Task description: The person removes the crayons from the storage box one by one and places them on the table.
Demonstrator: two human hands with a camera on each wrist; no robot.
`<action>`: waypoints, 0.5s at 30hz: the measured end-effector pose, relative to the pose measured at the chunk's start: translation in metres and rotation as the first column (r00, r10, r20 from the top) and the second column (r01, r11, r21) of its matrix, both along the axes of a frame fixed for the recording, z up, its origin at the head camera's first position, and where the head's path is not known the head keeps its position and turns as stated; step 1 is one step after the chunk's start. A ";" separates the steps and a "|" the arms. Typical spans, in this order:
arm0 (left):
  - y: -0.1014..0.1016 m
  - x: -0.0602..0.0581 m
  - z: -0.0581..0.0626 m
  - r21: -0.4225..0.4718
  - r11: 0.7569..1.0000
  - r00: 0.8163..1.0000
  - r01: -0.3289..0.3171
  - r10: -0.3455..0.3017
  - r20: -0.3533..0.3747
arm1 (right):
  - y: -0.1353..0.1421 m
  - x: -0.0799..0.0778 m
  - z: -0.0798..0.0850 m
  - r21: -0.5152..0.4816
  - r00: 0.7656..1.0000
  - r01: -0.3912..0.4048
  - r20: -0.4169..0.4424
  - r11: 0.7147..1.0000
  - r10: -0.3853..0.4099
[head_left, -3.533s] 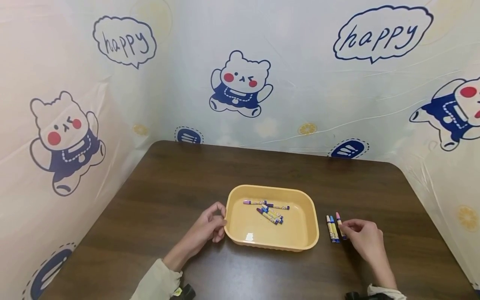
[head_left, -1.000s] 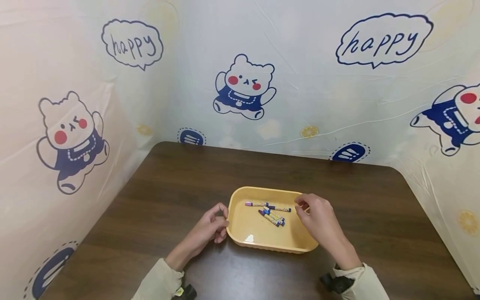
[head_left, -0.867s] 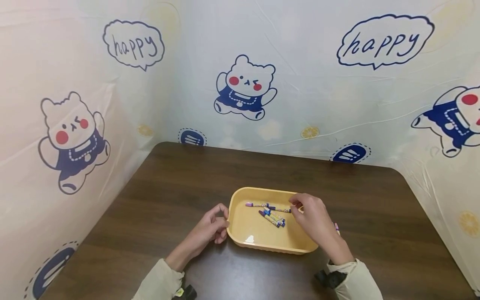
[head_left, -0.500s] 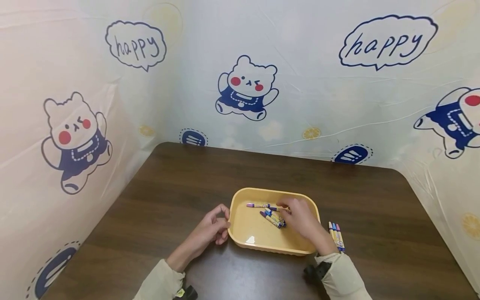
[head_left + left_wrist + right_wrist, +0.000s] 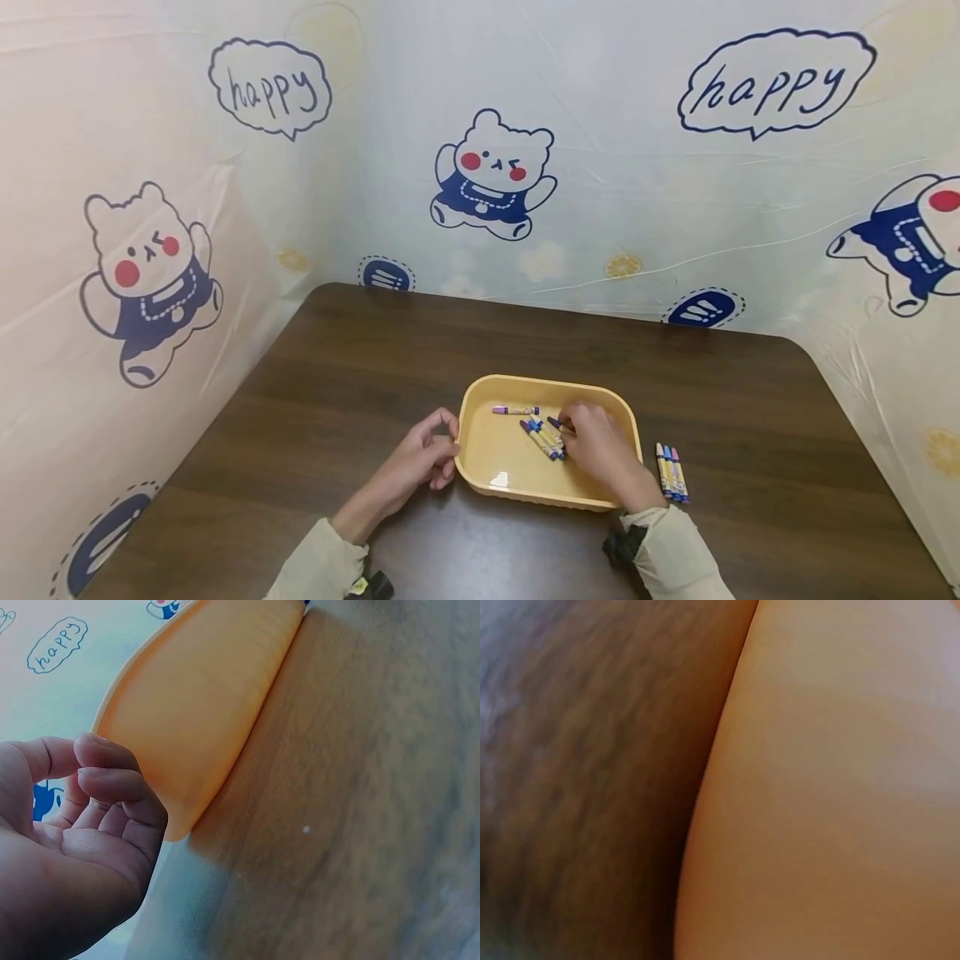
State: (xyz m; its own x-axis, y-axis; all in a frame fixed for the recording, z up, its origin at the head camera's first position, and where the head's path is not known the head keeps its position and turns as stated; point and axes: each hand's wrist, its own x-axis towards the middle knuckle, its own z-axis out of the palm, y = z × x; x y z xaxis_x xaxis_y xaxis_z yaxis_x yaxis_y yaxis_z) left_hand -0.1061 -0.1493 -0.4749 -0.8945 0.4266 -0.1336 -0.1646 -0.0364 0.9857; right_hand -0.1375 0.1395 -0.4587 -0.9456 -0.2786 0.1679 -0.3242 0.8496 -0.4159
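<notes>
My left hand (image 5: pixel 423 454) pinches the left rim of a shallow yellow plastic tray (image 5: pixel 480 479). The left wrist view shows that hand (image 5: pixel 97 802) with thumb and finger at the tray's edge (image 5: pixel 202 705). Reaching over the right side, my right hand (image 5: pixel 600 446) has its fingertips round a dark crayon (image 5: pixel 553 422), whose far end they hide. Just left of these fingers lies a small cluster of crayons (image 5: pixel 542 438), partly overlapping. A pink-purple crayon (image 5: pixel 515 410) lies alone behind them. The right wrist view holds only the tray's wall (image 5: pixel 825 780) and the tabletop.
To the right of the tray, three crayons (image 5: pixel 671 473) with white, blue and pink tips lie side by side on the dark wooden table (image 5: pixel 360 358). A printed curtain (image 5: pixel 600 183) with bears surrounds the table's back and sides.
My right hand has moved from the three crayons on the right into the tray and taken hold of the dark crayon, which has turned. The left hand has stayed on the rim.
</notes>
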 end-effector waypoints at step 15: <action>0.000 -0.001 -0.001 -0.002 1.000 1.000 0.001 -0.001 0.002 | 0.000 -0.001 0.001 -0.020 0.994 0.071 0.083 0.997 -0.070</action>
State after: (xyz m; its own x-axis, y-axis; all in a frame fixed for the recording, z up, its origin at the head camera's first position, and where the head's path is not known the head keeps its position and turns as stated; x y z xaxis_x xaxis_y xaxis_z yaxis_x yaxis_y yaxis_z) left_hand -0.1068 -0.1488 -0.4755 -0.8940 0.4270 -0.1360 -0.1661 -0.0339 0.9855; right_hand -0.1388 0.1391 -0.4578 -0.9736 -0.2078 0.0948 -0.2280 0.8593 -0.4579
